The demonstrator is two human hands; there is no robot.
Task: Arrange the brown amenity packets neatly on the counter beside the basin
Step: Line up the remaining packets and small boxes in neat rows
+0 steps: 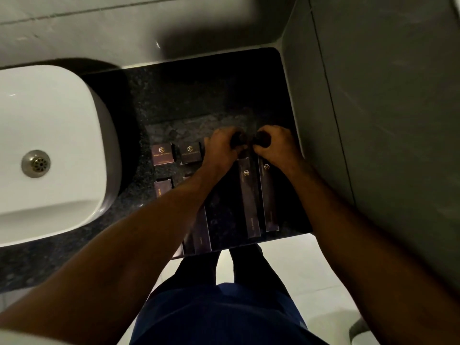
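Brown amenity packets with gold logos lie on the dark granite counter (199, 95) to the right of the white basin (49, 135). Two small square packets (163, 154) (190, 152) sit side by side. Two long packets (249, 200) (269, 195) lie parallel near the right edge, running toward the front. Two more long packets (163, 188) (201, 231) are partly hidden under my left forearm. My left hand (220, 146) and my right hand (275, 144) are side by side above the far ends of the right pair. Each is curled around a small dark round item (239, 140) (261, 138).
A grey tiled wall (373, 120) closes off the counter on the right, and a pale ledge (124, 28) runs along the back. The basin drain (35, 163) is at the left. The counter's front edge (249, 245) drops to a light floor, where my legs show.
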